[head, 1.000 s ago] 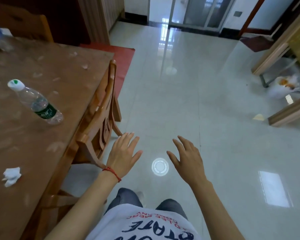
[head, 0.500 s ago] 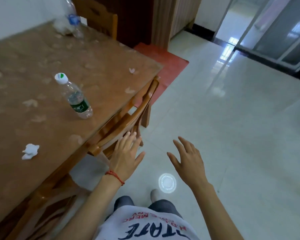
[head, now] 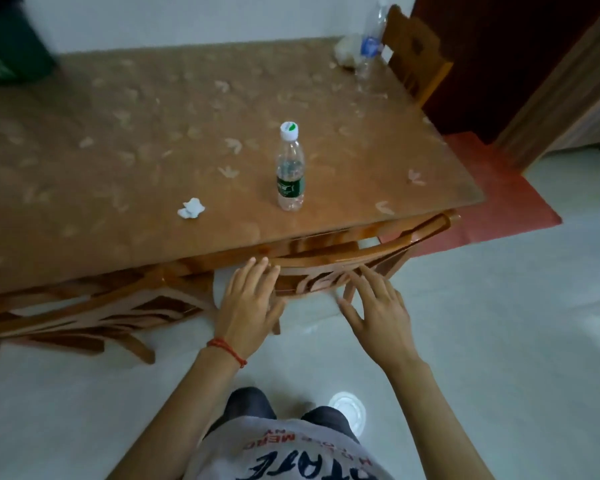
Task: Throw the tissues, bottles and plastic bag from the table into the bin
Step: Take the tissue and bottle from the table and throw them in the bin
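You held your left hand (head: pixel 248 303) and right hand (head: pixel 374 306) empty with fingers spread, ready to reach the upright bottle (head: pixel 290 168) at twelve o'clock on the surface (head: pixel 118 161), the tissue (head: pixel 191 208) at eleven, and perhaps a bag beside the far bottle (head: pixel 371 39) at one.

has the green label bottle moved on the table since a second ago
No. The green-label bottle stands upright right of the crumpled tissue, as before; only the camera turned.

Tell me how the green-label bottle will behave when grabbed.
The bottle looks clear and nearly empty, so it is probably light. It stands upright, tall and narrow, so a sideways nudge would likely tip it, and then it could roll. Thin plastic may crumple under a hard squeeze.
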A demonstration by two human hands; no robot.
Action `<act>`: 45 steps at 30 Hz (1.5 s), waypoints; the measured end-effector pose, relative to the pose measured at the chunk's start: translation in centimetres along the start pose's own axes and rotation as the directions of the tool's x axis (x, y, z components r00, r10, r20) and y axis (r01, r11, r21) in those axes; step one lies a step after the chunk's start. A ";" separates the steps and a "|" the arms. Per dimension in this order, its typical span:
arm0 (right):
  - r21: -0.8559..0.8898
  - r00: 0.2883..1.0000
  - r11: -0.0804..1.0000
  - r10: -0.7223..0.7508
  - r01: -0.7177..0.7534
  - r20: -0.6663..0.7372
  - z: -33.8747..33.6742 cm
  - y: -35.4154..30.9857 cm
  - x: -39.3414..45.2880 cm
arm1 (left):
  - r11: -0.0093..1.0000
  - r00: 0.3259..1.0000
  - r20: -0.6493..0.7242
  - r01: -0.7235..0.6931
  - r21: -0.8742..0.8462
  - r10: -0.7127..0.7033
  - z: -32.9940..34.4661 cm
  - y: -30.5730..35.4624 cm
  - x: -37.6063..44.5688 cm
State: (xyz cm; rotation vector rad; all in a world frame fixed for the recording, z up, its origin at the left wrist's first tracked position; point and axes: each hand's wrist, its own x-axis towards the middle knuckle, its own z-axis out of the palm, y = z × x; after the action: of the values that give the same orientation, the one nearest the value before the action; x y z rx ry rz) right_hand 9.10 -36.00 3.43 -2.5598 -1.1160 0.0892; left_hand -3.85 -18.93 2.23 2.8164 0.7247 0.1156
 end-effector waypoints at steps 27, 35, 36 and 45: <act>0.018 0.974 0.978 -0.208 0.207 0.087 6.0 -11.6 17.1 | 0.962 0.964 -0.032 0.260 -0.078 -0.263 -5.2 -16.1 8.3; 0.005 0.964 0.974 -0.224 0.225 0.147 7.7 -12.0 19.9 | 0.856 0.897 0.078 0.438 -0.273 -0.434 -5.3 -18.1 11.3; 0.011 0.961 0.973 -0.228 0.229 0.154 7.8 -11.9 20.3 | 0.756 0.826 0.170 0.560 -0.339 -0.537 -5.7 -17.9 12.0; 0.015 0.955 0.971 -0.236 0.238 0.180 8.0 -10.7 23.6 | 0.445 0.739 0.265 0.609 -0.657 -0.619 -1.5 -20.8 17.0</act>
State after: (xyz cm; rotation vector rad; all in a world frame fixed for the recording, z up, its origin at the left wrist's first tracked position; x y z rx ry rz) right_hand 16.32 -9.90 1.37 -2.4403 -1.4852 0.2628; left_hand 1.15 7.33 -1.03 1.6675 1.3257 0.2279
